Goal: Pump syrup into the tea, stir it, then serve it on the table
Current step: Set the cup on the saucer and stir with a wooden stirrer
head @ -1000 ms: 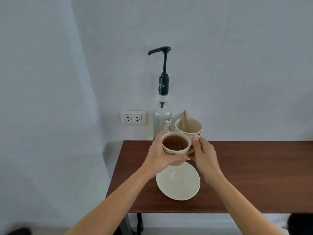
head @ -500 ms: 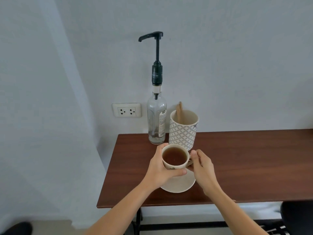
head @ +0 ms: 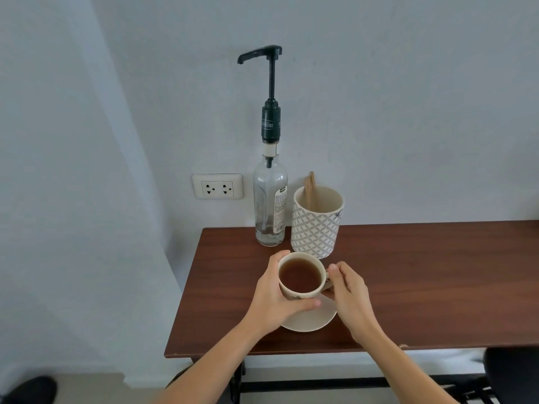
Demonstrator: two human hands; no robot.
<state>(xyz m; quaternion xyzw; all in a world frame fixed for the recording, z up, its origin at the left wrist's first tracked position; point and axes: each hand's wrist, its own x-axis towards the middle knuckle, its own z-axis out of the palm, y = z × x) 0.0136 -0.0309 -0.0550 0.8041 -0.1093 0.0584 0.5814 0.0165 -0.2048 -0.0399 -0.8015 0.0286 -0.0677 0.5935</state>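
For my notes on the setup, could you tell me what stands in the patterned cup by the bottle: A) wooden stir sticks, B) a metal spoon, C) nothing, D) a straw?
A: flat wooden stir sticks lean inside the patterned cup, poking above its rim beside the syrup pump bottle.

Wall socket (head: 217, 186) left of table; patterned holder (head: 316, 225) (wooden sticks (head: 309, 188) inside) at table's back.

This looks like a plain room in a home or small office, set up as a drinks corner: a small wooden table (head: 408, 272) pushed against bare pale walls, a wall socket (head: 217, 186) above it, a pump-topped syrup bottle (head: 270, 205), and a patterned holder (head: 316, 221) with wooden stirrers.
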